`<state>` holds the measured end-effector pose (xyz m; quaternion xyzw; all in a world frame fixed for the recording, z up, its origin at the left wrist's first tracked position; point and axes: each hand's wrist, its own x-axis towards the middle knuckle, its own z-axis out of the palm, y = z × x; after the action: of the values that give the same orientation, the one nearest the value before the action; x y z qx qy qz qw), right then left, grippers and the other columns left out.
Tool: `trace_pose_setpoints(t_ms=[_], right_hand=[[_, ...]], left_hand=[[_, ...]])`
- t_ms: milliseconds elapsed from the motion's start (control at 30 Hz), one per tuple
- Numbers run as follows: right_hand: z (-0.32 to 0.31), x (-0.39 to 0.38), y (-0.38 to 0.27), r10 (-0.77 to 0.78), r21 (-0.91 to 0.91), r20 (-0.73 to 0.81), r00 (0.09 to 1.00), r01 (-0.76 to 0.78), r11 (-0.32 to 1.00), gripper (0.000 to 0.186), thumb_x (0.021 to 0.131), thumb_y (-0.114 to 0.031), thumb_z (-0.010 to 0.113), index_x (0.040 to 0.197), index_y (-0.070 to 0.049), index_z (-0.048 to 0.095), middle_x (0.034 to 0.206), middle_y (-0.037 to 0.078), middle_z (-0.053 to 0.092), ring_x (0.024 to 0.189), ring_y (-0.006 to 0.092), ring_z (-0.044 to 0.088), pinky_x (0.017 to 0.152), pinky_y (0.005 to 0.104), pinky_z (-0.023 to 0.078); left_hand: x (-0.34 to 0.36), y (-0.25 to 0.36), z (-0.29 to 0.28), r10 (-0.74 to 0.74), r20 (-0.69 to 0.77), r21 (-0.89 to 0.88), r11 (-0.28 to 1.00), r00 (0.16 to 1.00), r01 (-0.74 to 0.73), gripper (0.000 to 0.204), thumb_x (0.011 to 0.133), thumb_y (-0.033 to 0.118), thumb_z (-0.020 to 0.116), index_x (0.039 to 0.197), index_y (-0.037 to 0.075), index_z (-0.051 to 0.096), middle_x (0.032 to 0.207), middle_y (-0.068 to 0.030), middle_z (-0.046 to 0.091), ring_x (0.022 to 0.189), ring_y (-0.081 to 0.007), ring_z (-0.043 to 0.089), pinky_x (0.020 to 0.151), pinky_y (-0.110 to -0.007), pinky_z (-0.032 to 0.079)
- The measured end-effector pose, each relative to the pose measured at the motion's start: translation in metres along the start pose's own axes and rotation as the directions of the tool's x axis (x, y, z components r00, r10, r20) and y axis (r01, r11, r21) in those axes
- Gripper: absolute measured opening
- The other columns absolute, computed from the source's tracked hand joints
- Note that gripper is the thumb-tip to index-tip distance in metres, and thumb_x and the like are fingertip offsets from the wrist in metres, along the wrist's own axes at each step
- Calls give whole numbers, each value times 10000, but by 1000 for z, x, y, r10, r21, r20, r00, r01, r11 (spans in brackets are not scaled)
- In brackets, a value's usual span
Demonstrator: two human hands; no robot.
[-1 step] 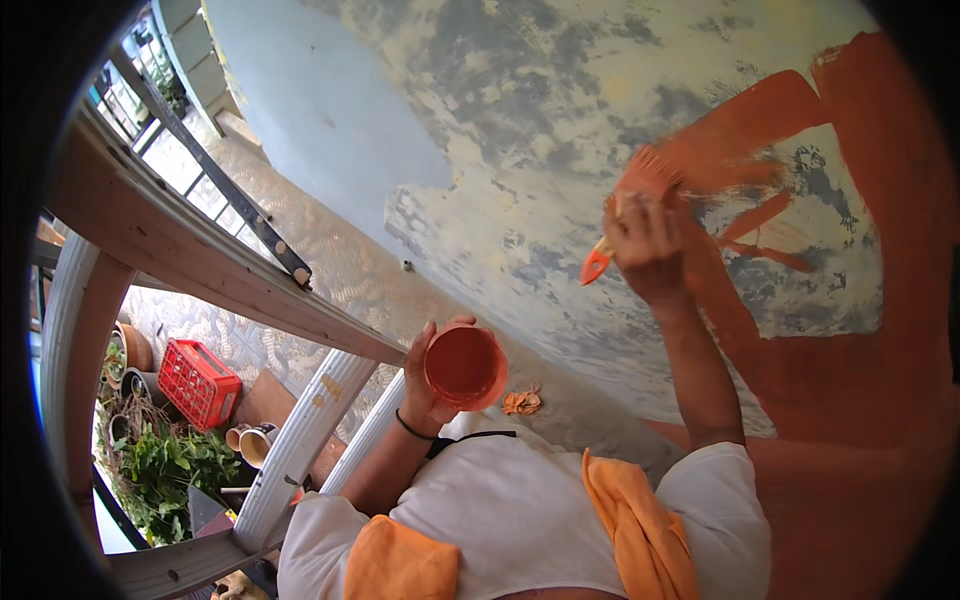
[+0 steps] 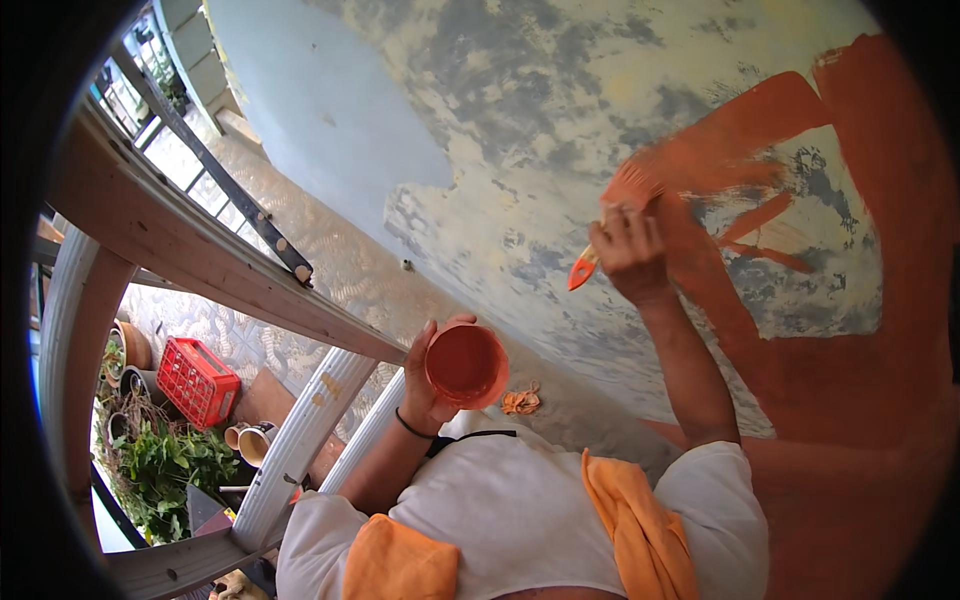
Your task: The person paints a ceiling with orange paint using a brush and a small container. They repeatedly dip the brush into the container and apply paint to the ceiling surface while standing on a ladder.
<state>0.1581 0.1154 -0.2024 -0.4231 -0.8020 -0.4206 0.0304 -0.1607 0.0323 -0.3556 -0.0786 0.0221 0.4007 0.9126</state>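
A cup of red-orange paint (image 2: 464, 362) is in my left hand (image 2: 432, 385), held upright beside the rail of a wooden ladder (image 2: 300, 325). My right hand (image 2: 628, 258) grips a paintbrush (image 2: 581, 270) by its orange-tipped handle, with the bristle end at the mottled grey and cream wall (image 2: 520, 120). Red-orange paint (image 2: 750, 115) covers bands around a rough bare patch (image 2: 820, 280) and much of the wall's right side. The bristles blend into the fresh paint where they touch it.
Below left, beyond the ladder, are a red crate (image 2: 198, 385), leafy plants (image 2: 170, 470) and several pots (image 2: 135, 350) on a patterned floor (image 2: 255, 320). A dark metal bar (image 2: 225, 190) runs at upper left. A crumpled orange rag (image 2: 521, 402) lies near the wall's foot.
My right hand and the brush have shifted slightly left and downward along the wall. My left hand with the cup looks almost unchanged.
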Motion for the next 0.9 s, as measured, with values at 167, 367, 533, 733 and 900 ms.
trace_pose_setpoints(t_ms=[167,367,533,733,900], right_hand=[[30,-5,-33,73,361,85,994,-100,927,108,814,-40,730,908,-91,715,1045,74,701,935,258,685,790,378,566],[-46,54,67,415,509,67,907,-389,768,137,899,4,796,995,-84,755,885,73,715,796,235,712,679,376,568],[-73,60,85,271,227,-333,903,-202,953,101,911,-6,777,994,-52,744,954,99,715,844,275,712,682,394,561],[-13,3,2,2,104,82,997,-10,995,122,822,-23,770,921,-95,765,1000,101,690,856,245,649,711,367,556],[-56,47,64,346,446,-84,935,-275,852,105,908,-16,765,920,-117,739,860,32,662,745,221,665,631,361,536]], left_hand=[[5,9,-11,30,-14,65,997,999,-29,600,1116,530,497,1438,31,577,1365,-250,597,1298,-409,594,994,-563,633],[7,10,-11,7,59,-14,1000,998,-7,590,1107,532,519,1425,39,583,1357,-248,614,1303,-414,607,999,-564,631],[4,10,-11,51,45,18,998,998,-52,593,1108,534,514,1423,36,583,1344,-249,623,1292,-416,612,993,-557,636],[3,6,-10,33,2,57,998,999,-33,603,1110,540,505,1425,32,582,1339,-248,625,1268,-412,622,970,-545,646],[3,12,-10,20,12,47,999,1000,-20,595,1113,551,503,1412,44,590,1333,-235,625,1273,-410,612,966,-565,640]])
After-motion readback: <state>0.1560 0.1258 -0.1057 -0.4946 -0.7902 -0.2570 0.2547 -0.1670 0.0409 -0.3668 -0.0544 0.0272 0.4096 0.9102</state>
